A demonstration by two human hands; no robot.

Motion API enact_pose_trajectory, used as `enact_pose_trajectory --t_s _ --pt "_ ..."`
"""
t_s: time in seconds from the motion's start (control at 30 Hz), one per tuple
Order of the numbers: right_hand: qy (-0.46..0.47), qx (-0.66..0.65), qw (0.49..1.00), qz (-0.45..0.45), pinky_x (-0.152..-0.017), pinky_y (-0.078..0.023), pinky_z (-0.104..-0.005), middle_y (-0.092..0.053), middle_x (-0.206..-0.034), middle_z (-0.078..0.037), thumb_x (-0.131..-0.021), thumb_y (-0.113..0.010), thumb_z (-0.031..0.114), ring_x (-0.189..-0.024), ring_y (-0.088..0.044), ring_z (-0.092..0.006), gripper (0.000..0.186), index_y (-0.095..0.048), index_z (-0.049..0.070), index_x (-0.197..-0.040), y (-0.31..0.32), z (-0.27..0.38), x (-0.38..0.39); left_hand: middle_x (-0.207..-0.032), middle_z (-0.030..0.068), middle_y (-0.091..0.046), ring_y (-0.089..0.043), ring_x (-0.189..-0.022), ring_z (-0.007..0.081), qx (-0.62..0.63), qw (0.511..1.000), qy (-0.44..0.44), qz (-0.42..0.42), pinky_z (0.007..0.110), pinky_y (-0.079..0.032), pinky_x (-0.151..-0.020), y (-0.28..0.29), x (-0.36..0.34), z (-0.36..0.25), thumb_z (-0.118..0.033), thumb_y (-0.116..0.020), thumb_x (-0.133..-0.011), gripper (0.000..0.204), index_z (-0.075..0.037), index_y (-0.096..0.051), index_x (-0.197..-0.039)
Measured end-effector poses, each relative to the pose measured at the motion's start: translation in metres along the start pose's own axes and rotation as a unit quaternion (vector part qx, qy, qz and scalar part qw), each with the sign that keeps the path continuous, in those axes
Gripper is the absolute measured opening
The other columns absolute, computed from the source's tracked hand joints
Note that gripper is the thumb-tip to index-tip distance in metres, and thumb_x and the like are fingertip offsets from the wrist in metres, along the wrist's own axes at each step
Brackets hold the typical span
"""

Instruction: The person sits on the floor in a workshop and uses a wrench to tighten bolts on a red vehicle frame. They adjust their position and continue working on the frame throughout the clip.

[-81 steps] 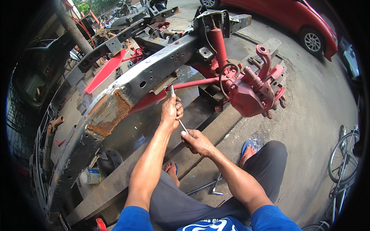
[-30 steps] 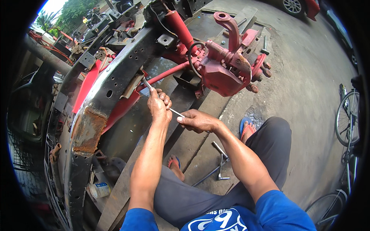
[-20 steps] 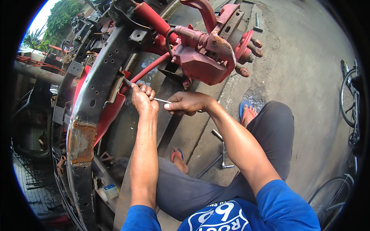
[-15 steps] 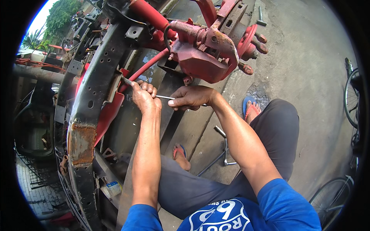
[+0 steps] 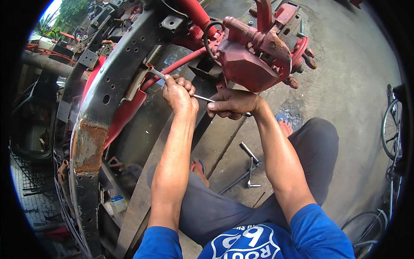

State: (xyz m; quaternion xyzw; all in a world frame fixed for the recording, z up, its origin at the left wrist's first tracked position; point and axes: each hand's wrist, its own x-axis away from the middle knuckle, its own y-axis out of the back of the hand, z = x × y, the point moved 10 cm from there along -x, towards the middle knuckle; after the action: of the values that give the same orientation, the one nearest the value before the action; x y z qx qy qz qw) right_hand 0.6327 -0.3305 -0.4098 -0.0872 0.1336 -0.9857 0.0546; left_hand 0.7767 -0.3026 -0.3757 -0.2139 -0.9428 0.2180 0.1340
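Note:
My left hand (image 5: 177, 93) is closed round a long, slim metal wrench (image 5: 204, 99) near its far left end. That end reaches a metal bracket (image 5: 137, 84) on the inner side of the black vehicle frame rail (image 5: 113, 73); its exact contact is too small to make out. My right hand (image 5: 233, 104) grips the other end, thumb along the shaft, and a small tip shows past the fingers. Just beyond my hands run a red rod (image 5: 183, 60) and a red, worn axle hub assembly (image 5: 254, 64).
On the concrete by my feet lie a metal tube-shaped tool (image 5: 249, 151) and an angled bar tool (image 5: 250, 177). A white can (image 5: 115, 204) sits low beside the frame rail. Wooden planks (image 5: 140, 207) run underneath me. Bicycles (image 5: 390, 129) stand at the right.
The view has shifted, so the frame and hub appear farther right. Both hands keep their grip on the wrench, which slants down to the right a little more.

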Motion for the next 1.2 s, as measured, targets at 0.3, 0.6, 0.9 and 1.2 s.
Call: enact_pose_trajectory --t_s 0.3,0.6,0.9,1.2 --pt "0.026 0.014 0.999 -0.034 -0.041 -0.025 -0.0236 -0.040 -0.062 0.006 -0.098 -0.058 0.050 -0.046 -0.030 -0.0046 0.044 -0.064 0.006 -0.095 -0.017 0.001 -0.010 -0.066 -0.0008 -0.041 -0.039 -0.051 0.0093 0.020 1.000 0.018 0.004 0.025 -0.030 -0.041 0.018 -0.001 -0.011 -0.034 -0.037 -0.108 0.032 -0.007 -0.047 -0.092" --pt "0.050 0.018 0.998 -0.043 -0.040 -0.027 -0.0236 -0.039 -0.056 0.006 -0.097 -0.062 0.044 -0.043 -0.033 -0.0052 0.039 -0.066 0.005 -0.097 0.009 -0.003 -0.017 -0.067 0.0002 -0.042 -0.040 -0.051 0.0099 0.001 1.000 -0.017 -0.019 0.025 -0.031 -0.042 0.014 -0.004 -0.006 -0.033 -0.039 -0.108 0.032 -0.006 -0.047 -0.091" --pt "0.079 0.012 0.996 -0.037 -0.041 -0.029 -0.0209 -0.040 -0.058 0.007 -0.097 -0.062 0.040 -0.046 -0.036 -0.0027 0.036 -0.067 0.004 -0.097 0.013 -0.005 -0.017 -0.068 -0.0012 -0.042 -0.040 -0.053 0.0092 -0.019 0.999 -0.038 -0.003 0.025 -0.031 -0.044 0.015 -0.009 -0.008 -0.033 -0.038 -0.108 0.032 -0.007 -0.049 -0.092" --pt "0.079 -0.016 0.995 -0.055 -0.039 -0.029 -0.0231 -0.044 -0.058 0.005 -0.096 -0.065 0.038 -0.042 -0.036 -0.0049 0.035 -0.066 0.004 -0.095 0.017 0.003 -0.018 -0.067 -0.0015 -0.040 -0.038 -0.052 0.0090 -0.025 0.999 -0.034 -0.014 0.024 -0.029 -0.044 0.013 -0.009 -0.009 -0.033 -0.037 -0.109 0.032 -0.008 -0.049 -0.092"
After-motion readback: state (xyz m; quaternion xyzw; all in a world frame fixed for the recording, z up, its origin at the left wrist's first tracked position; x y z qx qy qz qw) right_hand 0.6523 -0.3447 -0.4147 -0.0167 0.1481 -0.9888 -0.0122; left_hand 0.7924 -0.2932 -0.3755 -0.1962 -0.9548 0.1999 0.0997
